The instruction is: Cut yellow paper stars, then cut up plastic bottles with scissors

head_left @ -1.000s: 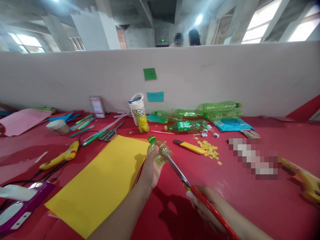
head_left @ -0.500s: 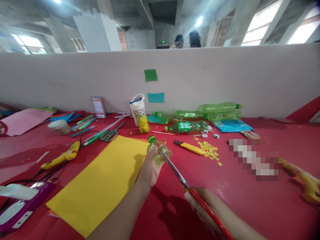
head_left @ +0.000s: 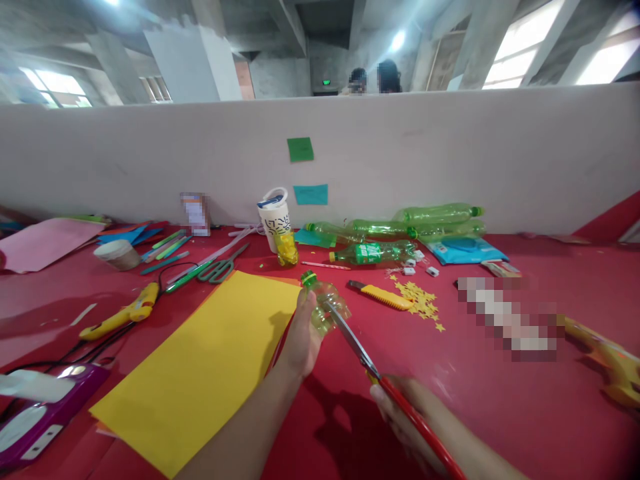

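Observation:
My left hand [head_left: 303,337] is closed around the top part of a cut green plastic bottle [head_left: 329,300], its green cap pointing up and away. My right hand [head_left: 405,407] grips long snips with red handles [head_left: 415,423]. Their metal blades [head_left: 353,337] reach up and left to the cut bottle, the tips at or against its clear wall; whether they bite into the plastic I cannot tell. Left of my left hand lies a yellow paper sheet [head_left: 200,367]. Beyond the bottle is a yellow utility knife [head_left: 383,295] beside a pile of small yellow stars [head_left: 420,300].
Several green bottles [head_left: 373,253] lie along the white partition [head_left: 200,147]. A patterned cup [head_left: 275,223] stands left of them. On the left are grey scissors [head_left: 220,269], a yellow glue gun [head_left: 123,313] with black cable, and a purple power strip [head_left: 60,400]. Another yellow tool [head_left: 605,360] lies far right.
My left hand and the cut bottle have shifted slightly right and the bottle has turned a little. The snips stay at almost the same place.

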A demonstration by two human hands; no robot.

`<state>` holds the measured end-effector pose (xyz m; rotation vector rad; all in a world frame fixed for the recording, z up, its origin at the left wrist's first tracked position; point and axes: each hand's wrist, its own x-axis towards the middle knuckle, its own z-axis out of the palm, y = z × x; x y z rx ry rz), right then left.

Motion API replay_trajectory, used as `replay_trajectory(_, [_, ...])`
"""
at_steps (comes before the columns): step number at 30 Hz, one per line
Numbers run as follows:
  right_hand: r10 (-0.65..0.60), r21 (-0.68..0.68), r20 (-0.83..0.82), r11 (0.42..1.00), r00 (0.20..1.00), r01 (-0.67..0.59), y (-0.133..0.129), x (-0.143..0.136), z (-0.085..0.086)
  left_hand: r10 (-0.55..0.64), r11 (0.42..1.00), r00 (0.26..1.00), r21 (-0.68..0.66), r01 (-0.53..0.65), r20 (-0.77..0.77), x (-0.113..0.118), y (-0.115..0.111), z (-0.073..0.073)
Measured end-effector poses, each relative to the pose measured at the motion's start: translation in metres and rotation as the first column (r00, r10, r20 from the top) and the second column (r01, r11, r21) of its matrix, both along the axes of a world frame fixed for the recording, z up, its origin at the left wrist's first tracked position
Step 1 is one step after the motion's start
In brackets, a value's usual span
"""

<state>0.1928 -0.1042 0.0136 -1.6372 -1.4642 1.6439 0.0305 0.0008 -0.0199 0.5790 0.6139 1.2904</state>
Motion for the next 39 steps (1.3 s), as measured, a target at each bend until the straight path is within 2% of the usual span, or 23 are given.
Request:
replay_trajectory(3, [0.037, -0.001, 0.002, 0.999, 0.999, -0.037, 0.0, -0.002, 0.0, 0.016, 1.0, 1.0, 0.007, -0.016, -0.001, 0.0, 0.0, 0.0])
replay_trajectory(14, [0.023, 0.007, -0.089, 1.0, 0.996, -0.023, -0.002, -0.001, 0.0, 0.008, 0.999, 1.0, 0.037, -0.009, 0.027, -0.002, 0.001, -0.002])
replay_trajectory(21, [-0.033, -0.017, -0.117, 0.999, 0.993, 0.031, -0.002, -0.002, -0.014, -0.005, 0.995, 0.999, 0.097, 0.002, 0.031, -0.001, 0.001, 0.0])
replay_trajectory(24, [-0.019, -0.006, -0.137, 1.0, 0.99, 0.018, -0.001, -0.001, -0.011, 0.007, 0.992, 1.0, 0.13, -0.009, 0.011, -0.001, 0.001, 0.0])
replay_trajectory(30, [-0.003, -0.015, -0.062, 1.0, 0.998, 0.002, 0.001, 0.0, 0.0, 0.011, 0.99, 1.0, 0.143, -0.008, -0.019, -0.003, 0.002, -0.001])
replay_trajectory(35, [-0.022, 0.009, 0.025, 1.0, 0.999, 0.022, 0.003, 0.002, -0.004, 0.022, 0.991, 0.998, 0.135, -0.015, -0.054, -0.009, 0.007, -0.005])
replay_trajectory(39, [0.028, -0.065, -0.055, 0.997, 0.998, -0.031, 0.004, 0.007, -0.011, -0.043, 0.991, 0.998, 0.125, 0.049, -0.054, -0.011, 0.008, -0.007])
